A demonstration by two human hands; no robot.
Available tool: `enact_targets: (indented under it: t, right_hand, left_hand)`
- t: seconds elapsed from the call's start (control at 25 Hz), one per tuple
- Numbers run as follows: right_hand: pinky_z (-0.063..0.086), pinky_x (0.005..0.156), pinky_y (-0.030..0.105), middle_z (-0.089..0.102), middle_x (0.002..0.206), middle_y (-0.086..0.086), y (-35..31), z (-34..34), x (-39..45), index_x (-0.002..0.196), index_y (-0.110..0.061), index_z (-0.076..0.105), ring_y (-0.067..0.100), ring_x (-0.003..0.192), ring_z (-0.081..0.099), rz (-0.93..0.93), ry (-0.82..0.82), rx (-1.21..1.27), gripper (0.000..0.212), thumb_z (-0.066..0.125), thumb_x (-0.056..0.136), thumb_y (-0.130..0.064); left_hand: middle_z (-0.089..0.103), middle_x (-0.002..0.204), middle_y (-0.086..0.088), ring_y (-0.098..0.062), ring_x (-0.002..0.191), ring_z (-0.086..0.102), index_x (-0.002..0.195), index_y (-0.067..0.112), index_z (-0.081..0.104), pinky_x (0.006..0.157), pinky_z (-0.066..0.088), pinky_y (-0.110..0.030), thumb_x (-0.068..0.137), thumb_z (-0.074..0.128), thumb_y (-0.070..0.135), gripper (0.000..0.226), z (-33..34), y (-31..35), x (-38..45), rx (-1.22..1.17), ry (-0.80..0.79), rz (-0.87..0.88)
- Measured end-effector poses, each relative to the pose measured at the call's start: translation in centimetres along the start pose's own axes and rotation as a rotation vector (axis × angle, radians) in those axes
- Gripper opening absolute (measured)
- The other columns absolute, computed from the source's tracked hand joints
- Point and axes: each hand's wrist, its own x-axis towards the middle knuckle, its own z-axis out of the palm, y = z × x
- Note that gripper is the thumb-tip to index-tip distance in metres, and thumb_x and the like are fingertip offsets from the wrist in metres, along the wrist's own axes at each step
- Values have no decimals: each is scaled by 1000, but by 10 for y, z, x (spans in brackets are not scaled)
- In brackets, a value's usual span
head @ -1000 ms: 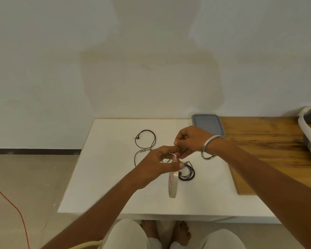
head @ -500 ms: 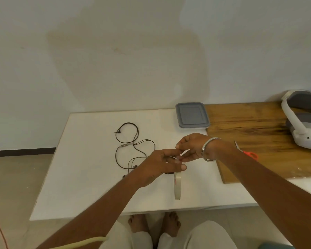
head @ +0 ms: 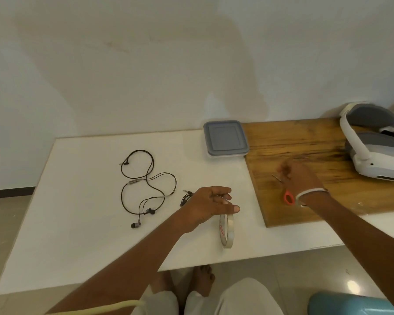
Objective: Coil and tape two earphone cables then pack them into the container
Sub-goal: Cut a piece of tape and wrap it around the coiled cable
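Note:
A loose black earphone cable (head: 146, 183) lies spread on the white table (head: 77, 235). A second, coiled black earphone (head: 187, 197) lies just left of my left hand (head: 210, 205), which partly hides it. That hand holds a thin roll of clear tape (head: 226, 230), which hangs upright from its fingers. My right hand (head: 301, 178) is blurred, out over the wooden board, directly above orange-handled scissors (head: 288, 197). I cannot tell whether it grips them. The container with a grey lid (head: 225, 138) stands shut at the back.
A wooden board (head: 316, 144) covers the table's right part. A white and grey headset (head: 373, 144) rests at its far right. The wall runs close behind the table. A blue object (head: 350, 303) stands on the floor at the lower right.
My right hand has left the tape by my left hand and swung right to the scissors on the board. My left hand keeps the tape roll.

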Motion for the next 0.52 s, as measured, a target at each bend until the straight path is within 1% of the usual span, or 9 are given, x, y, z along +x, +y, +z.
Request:
enact_targets:
  t: [0.04, 0.08, 0.12, 0.2, 0.28, 0.32, 0.4, 0.44, 0.52]
  right_hand:
    - [49, 78, 36, 61, 102, 10, 17, -1, 0, 97, -15, 61, 25, 87, 58, 35, 19, -148, 13, 63, 85, -20]
    - [48, 82, 38, 59, 106, 12, 32, 0, -1, 99, -14, 62, 28, 92, 57, 86, -9, -231, 19, 64, 84, -24]
    - [47, 86, 39, 56, 110, 14, 40, 1, -2, 101, -12, 63, 30, 94, 56, 124, -51, -246, 23, 66, 83, -25]
    - [45, 88, 38, 54, 114, 16, 48, 4, -3, 102, -8, 64, 29, 92, 54, 135, -78, -181, 26, 69, 81, -22]
    - [45, 90, 40, 48, 117, 17, 46, 6, -5, 102, -5, 61, 30, 94, 53, 140, -4, -110, 30, 72, 78, -18]
    - [45, 91, 41, 46, 118, 18, 44, 5, -6, 102, -3, 60, 30, 93, 52, 166, 22, -96, 30, 72, 78, -17]
    - [44, 87, 39, 44, 118, 19, 42, 5, -8, 97, -1, 59, 25, 86, 47, 221, -18, -138, 30, 71, 79, -21]
    - [43, 84, 38, 44, 119, 20, 43, 6, -9, 95, 0, 59, 24, 83, 45, 242, -43, -157, 32, 71, 79, -25]
    - [40, 82, 36, 44, 120, 19, 44, 9, -11, 93, 0, 59, 25, 83, 45, 267, -40, -168, 39, 70, 78, -34]
  left_hand:
    - [68, 104, 3, -8, 93, 68, 126, 14, 63, 86, 51, -17, 73, 83, 9, 57, 1, -1, 3, -4, -2, 0]
    - [68, 104, 4, -9, 93, 68, 125, 14, 63, 92, 50, -21, 72, 83, 9, 57, 2, -1, 6, -7, -5, 3]
    - [68, 104, 5, -10, 94, 68, 125, 15, 63, 95, 49, -24, 72, 84, 9, 57, 3, -2, 8, -8, -7, 4]
    - [68, 105, 5, -11, 96, 68, 125, 17, 63, 94, 48, -24, 73, 83, 11, 56, 4, -2, 10, -3, -13, 4]
    - [67, 107, 5, -10, 95, 68, 126, 18, 62, 87, 49, -20, 74, 82, 12, 55, 4, -2, 12, 3, -16, 13]
    - [66, 107, 6, -8, 92, 68, 126, 18, 62, 80, 49, -16, 75, 82, 13, 54, 4, 0, 11, 5, -11, 18]
    - [66, 105, 9, -2, 84, 68, 126, 18, 62, 63, 46, -8, 77, 80, 14, 53, 1, 1, 11, 9, 13, 28]
    - [66, 105, 10, 1, 81, 67, 127, 19, 61, 58, 44, -6, 78, 80, 14, 52, 0, 1, 11, 9, 19, 35]
    - [65, 106, 10, 2, 82, 67, 128, 19, 60, 60, 45, -6, 79, 79, 15, 53, -1, 0, 10, 10, 11, 50]
